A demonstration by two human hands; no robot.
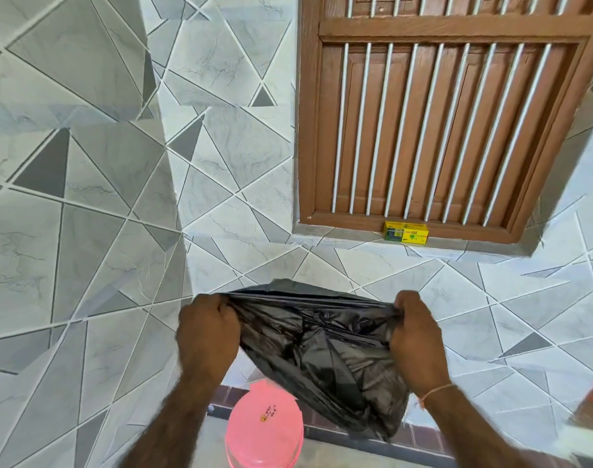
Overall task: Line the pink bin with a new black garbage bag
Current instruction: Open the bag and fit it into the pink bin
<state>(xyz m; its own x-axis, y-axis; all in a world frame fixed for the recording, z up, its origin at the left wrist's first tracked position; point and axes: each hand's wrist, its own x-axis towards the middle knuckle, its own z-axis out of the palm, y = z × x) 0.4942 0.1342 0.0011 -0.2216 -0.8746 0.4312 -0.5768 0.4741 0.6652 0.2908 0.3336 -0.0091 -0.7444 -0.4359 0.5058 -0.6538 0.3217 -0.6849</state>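
Head view: one black garbage bag (322, 346), stretched between two hands. Left hand (209, 332) fisted on the bag's left rim, right hand (416, 342) pinching the right rim, mouth edge pulled taut, body sagging down-right. One pink bin (264, 430) on the floor directly below, lid still on, close to the tiled wall (85, 197). One yellow box (406, 232) on the window sill (339, 236) above.

Black bag (322, 346) hangs between both hands, blocking the drop toward the pink bin (264, 430) below; tiled wall (119, 197) close ahead.
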